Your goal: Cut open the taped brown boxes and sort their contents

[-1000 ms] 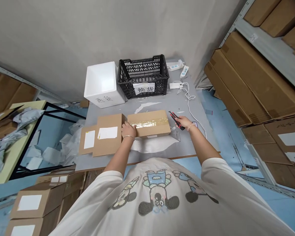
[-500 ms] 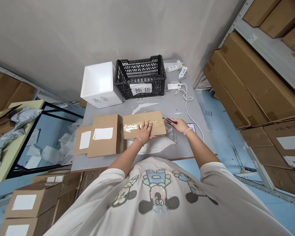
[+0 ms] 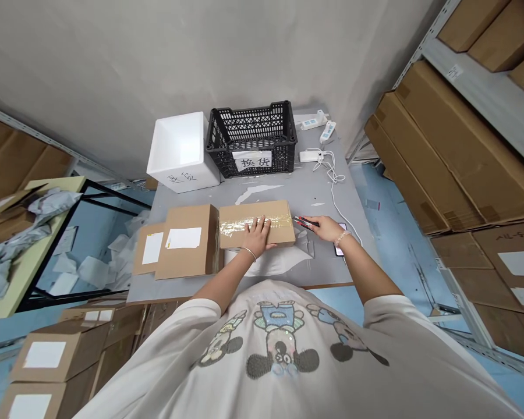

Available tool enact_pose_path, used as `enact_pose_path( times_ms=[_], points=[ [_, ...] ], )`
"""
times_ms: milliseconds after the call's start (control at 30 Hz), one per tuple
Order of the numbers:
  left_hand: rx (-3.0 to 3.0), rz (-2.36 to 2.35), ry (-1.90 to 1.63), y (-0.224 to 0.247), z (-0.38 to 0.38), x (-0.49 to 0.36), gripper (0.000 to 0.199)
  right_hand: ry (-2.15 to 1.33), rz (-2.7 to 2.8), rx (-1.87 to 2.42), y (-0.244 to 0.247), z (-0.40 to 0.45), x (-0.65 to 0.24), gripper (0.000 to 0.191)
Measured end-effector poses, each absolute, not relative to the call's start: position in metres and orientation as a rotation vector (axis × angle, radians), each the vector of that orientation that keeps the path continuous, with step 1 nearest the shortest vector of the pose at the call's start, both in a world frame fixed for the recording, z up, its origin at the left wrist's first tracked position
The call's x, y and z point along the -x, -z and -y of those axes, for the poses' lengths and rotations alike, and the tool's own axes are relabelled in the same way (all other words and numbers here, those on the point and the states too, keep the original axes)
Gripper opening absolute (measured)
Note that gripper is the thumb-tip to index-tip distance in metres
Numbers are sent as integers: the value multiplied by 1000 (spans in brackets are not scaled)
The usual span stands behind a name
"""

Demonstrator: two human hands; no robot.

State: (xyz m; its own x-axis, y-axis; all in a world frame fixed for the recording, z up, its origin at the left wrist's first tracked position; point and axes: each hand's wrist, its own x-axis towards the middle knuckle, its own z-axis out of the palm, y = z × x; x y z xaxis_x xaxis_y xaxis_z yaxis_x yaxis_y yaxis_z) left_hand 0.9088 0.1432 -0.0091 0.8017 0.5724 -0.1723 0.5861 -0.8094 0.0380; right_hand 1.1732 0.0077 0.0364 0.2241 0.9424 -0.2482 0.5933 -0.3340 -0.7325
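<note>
Currently presses left hand [image 3: 257,235] flat on top of taped box [image 3: 233,220], palm down, fingers spread, near the middle over shiny clear tape. Grips cutter [image 3: 304,222] in right hand [image 3: 329,228], fingers closed round it, tip pointing at right end of taped box; can't tell if touching. Has hands apart, one on top of the box, one off its right end. Shows taped box lying lengthwise on grey table [image 3: 305,192], in front of the body.

Left of it, see large box [image 3: 174,218] with white label, close against its left end, then small box [image 3: 142,256], also labelled, partly covered by large box. Behind, note black crate [image 3: 286,157] with white paper sign bearing two black characters, and white foam box [image 3: 207,174] just left of it, handwriting on front. To the right of crate, see white power strips [image 3: 310,156] and cable [image 3: 335,201] curling down the table. Has phone [image 3: 341,250] lying beside right wrist, partly hidden. Between taped box and body, note white sheet [image 3: 283,262], flat on table.

Off to the right, see shelf [image 3: 475,81] with brown cartons; lower left, stacked cartons [image 3: 65,334] with white labels; left, side table [image 3: 9,297] with grey bags [image 3: 55,203]
</note>
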Motion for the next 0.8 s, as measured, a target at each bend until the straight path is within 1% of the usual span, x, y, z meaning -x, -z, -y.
enact_pose_path(
  times_ms=[133, 200, 333, 467, 567, 667, 800],
  points=[
    [-2902, -916, 176, 5, -142, -906, 93, -838, 1356, 2053, -37, -18, -1176, 43],
    [-2895, -922, 167, 4, -141, -906, 93, -841, 1347, 2086, -36, -26, -1177, 43],
    [-2883, -937, 180, 2, -140, -906, 92, -939, 1345, 2124, -34, -38, -1180, 42],
    [-2879, -945, 197, 1, -140, -906, 91, -1081, 1327, 2107, -30, -39, -1184, 45],
    [-2872, -949, 195, 3, -140, -906, 91, -1090, 1326, 2097, -27, -38, -1188, 45],
    [-2880, -944, 177, 6, -140, -906, 90, -1129, 1316, 2001, -25, -40, -1191, 46],
    [-2888, -948, 171, 9, -139, -905, 92, -1280, 1282, 1853, -25, -43, -1198, 49]
  ],
)
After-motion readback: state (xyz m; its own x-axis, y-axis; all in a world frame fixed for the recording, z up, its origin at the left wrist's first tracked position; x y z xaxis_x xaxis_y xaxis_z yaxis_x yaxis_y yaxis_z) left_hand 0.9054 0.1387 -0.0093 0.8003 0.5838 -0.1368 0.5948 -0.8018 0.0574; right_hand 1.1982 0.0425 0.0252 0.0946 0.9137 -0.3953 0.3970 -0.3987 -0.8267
